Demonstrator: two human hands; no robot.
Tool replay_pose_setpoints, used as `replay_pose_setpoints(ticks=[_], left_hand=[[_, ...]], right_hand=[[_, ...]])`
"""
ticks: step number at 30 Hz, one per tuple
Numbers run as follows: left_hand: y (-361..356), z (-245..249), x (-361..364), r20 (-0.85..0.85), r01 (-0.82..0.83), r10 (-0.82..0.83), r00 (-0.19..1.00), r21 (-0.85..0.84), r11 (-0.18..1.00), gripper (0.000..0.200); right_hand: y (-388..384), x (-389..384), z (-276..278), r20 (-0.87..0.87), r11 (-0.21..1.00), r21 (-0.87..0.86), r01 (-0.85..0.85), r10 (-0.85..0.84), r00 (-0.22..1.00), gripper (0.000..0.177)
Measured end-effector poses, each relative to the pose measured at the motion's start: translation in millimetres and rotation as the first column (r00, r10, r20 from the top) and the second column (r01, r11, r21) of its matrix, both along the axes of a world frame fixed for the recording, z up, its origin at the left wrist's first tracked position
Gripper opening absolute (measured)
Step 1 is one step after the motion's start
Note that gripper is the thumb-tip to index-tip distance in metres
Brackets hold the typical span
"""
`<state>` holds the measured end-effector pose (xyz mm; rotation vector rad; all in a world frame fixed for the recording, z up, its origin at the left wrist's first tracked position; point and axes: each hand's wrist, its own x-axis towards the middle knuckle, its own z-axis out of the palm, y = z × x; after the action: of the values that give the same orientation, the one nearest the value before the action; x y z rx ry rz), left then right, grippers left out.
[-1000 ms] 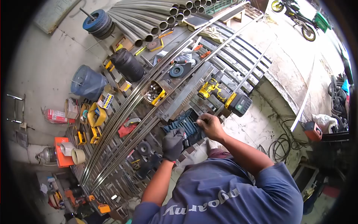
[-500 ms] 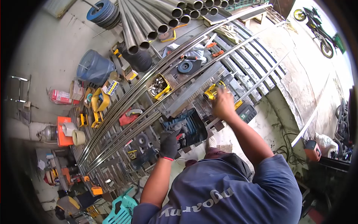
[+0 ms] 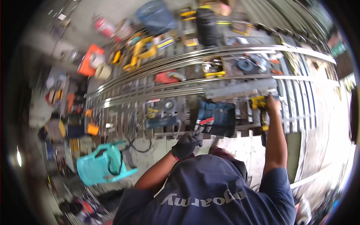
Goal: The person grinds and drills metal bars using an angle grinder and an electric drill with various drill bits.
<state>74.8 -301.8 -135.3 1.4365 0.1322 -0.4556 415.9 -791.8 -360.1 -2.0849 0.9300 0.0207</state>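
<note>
My left hand (image 3: 187, 145), in a dark grey glove, is at the bench's near edge with its fingers bunched together. What is between them, if anything, is hidden. Just beyond the fingertips is a red and white item (image 3: 206, 121), at the left side of an open black case (image 3: 227, 129) with a blue-green inside. A yellow and black cordless drill (image 3: 258, 102) lies to the right of this case, its handle pointing toward me. My bare right hand (image 3: 274, 104) is closed around its chuck end, blurred by motion.
Long metal rods (image 3: 150, 62) run across the slatted bench, with a flat grey bar (image 3: 240, 88) behind the drill. A yellow box (image 3: 214, 73) of metal parts stands among them. Steel pipes lie at the back right. A turquoise plastic chair (image 3: 88, 165) stands left; a person (image 3: 56, 129) is beyond it.
The view has turned and shifted, so the bench now runs more level across it. My left hand has drawn back from the case toward me. My right hand stays at the drill.
</note>
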Motion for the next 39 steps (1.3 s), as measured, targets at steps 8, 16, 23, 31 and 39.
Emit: replay_pose_setpoints(ticks=[8,16,23,31,39], left_hand=[[43,32,-44,0.023,-0.19,0.203,0.979,-0.264,0.946,0.015],[54,55,-45,0.18,-0.015,0.097,0.979,-0.41,0.912,0.009],[104,119,-63,0.501,0.197,0.021,0.865,-0.379,0.904,0.011],[178,90,-177,0.313,-0.028,0.061,0.948,-0.11,0.994,0.028],[200,109,-239,-0.107,-0.171,0.141,0.984,-0.356,0.919,0.028]], right_hand=[[23,-140,204,0.381,0.968,0.225,-0.113,0.019,0.924,0.054],[209,-340,381,0.714,0.823,0.346,-0.45,0.08,0.695,0.039],[381,-462,422,0.873,0.438,0.146,-0.887,0.364,0.323,0.051],[466,-528,405,0.534,0.15,0.207,-0.967,0.811,0.24,0.072],[456,-493,432,0.448,0.121,0.128,-0.984,0.879,0.166,0.04]])
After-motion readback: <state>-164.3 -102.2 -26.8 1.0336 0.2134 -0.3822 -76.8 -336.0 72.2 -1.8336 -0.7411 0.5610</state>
